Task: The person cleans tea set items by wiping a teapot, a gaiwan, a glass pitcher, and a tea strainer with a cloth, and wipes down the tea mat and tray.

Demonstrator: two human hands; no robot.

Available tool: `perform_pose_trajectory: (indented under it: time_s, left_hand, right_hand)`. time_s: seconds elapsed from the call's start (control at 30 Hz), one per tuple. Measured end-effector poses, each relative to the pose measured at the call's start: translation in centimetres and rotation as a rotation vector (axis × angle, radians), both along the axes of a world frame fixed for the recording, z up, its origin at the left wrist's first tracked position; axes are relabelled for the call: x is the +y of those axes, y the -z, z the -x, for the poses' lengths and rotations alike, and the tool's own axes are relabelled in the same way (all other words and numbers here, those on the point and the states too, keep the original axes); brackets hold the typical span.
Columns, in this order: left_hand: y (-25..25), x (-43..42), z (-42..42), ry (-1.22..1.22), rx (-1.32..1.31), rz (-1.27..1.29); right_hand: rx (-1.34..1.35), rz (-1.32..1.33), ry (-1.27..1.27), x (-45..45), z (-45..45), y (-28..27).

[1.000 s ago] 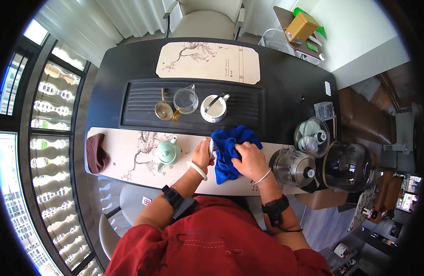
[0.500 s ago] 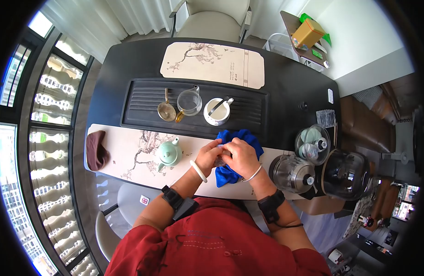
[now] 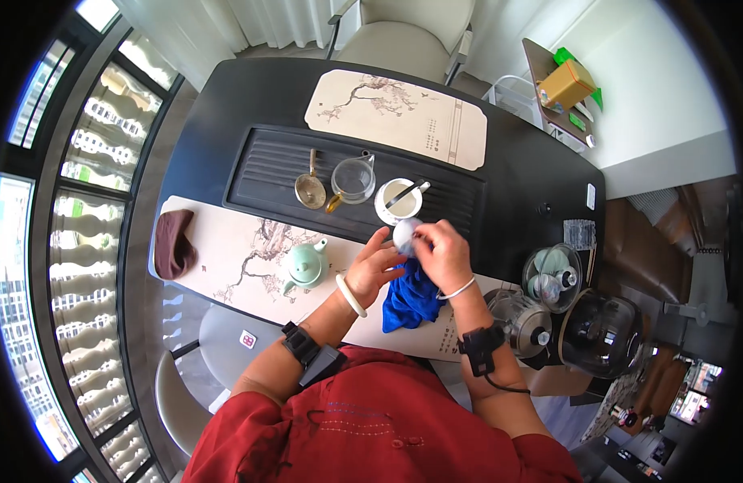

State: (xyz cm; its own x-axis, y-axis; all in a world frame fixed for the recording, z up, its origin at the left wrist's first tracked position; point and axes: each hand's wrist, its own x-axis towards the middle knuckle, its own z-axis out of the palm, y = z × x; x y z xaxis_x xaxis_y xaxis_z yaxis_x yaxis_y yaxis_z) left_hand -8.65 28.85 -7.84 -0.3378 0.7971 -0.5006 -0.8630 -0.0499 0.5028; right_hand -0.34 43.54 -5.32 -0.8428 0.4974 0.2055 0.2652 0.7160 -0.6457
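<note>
White round piece [image 3: 404,235]: held up over the near edge of the black tray [image 3: 262,173]; perhaps a small lid, too blurred for certainty.
Right hand [image 3: 442,249]: closed lightly around the right side of the piece, mostly with the fingertips; probably pinched so to leave much of the face free.
Left hand [image 3: 373,268]: half open in front of the tray, fingers loosely bent, nothing surely in hold; very near to the piece, contact impossible to tell. Probably raised there for support from the other side.
Blue cloth [image 3: 411,298]: crumpled in front of the tray, reaching beneath the right hand; cannot tell if also caught by some fingers. Probably placed there for easy reach.
White pot [image 3: 399,200]: upright on the tray, close to its near edge, mouth uncovered, with a dark bar across.
Glass pitcher [image 3: 353,179] and strainer [image 3: 310,191]: side by side on the tray, more to its left; probably put on the ribbed base because of drips.
Green teapot [image 3: 307,264]: upright in front of the tray, on the near mat [image 3: 222,237], lid on.
Brown cloth [image 3: 174,243]: folded, to the left of the tray; probably set aside.
Glass kettle [image 3: 519,324]: to the right of the tray, toward the near side; probably out of the way of the arms.
</note>
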Motion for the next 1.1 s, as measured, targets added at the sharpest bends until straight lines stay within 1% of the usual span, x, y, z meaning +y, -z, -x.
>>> perform_pose_trajectory:
  time_s: [0.07, 0.2, 0.27, 0.5, 0.7, 0.73, 0.8, 0.87, 0.9, 0.93, 0.97, 1.0, 1.03, 1.07, 1.1]
  left_hand:
    - [-0.1, -0.2, 0.3, 0.005, 0.048, 0.114]
    - [-0.3, -1.6, 0.8, -0.024, 0.02, 0.134]
    - [-0.3, -2.3, 0.9, -0.043, 0.009, 0.146]
    - [0.1, -4.1, 1.6, -0.106, -0.005, 0.175]
    - [0.2, -4.5, 2.0, -0.108, 0.008, 0.185]
    - [0.1, -4.3, 2.2, -0.085, 0.054, 0.208]
    - [0.0, -3.7, 2.8, -0.052, 0.103, 0.229]
    - [-0.1, -2.5, 3.6, 0.013, 0.38, 0.192]
    - [-0.2, -1.7, 4.0, 0.03, 0.523, 0.181]
    - [-0.5, -0.9, 4.5, 0.045, 0.528, 0.17]
    - [-1.0, 0.1, 5.0, 0.069, 0.831, 0.249]
    - [-1.5, 1.1, 5.4, 0.088, 1.137, 0.323]
    - [-2.2, 2.1, 5.8, 0.084, 1.31, 0.345]
    - [-3.3, 3.1, 5.8, 0.097, 1.331, 0.379]
    - [-2.8, 4.0, 6.0, 0.132, 1.391, 0.402]
  right_hand:
    - [0.035, -0.027, 0.042, 1.3, 1.2, 0.4]
    - [-0.015, -0.085, 0.032, 2.6, 3.7, 1.6]
    - [0.0, -0.161, 0.023, 2.8, 4.7, 2.5]
    - [-0.08, -0.216, -0.014, 2.6, 6.0, 3.6]
    - [-0.06, -0.205, -0.033, 2.3, 5.7, 3.9]
    - [-0.059, -0.206, -0.031, 2.1, 5.4, 3.8]
    - [0.009, -0.064, 0.08, 1.5, 4.4, 2.8]
    - [0.03, -0.036, 0.054, 0.3, 1.9, 2.0]
    - [-0.025, 0.005, 0.033, -0.8, 0.5, 1.6]
    - [-0.024, -0.103, -0.067, -1.8, -0.9, 2.0]
    - [-0.142, -0.11, -0.138, -3.1, -2.4, 2.0]
    - [-0.149, -0.167, -0.137, -4.4, -3.7, 2.5]
    - [-0.154, -0.209, -0.107, -4.9, -4.9, 3.7]
    - [-0.158, -0.25, -0.078, -4.8, -5.7, 4.9]
    - [-0.154, -0.251, -0.061, -3.9, -5.9, 5.6]
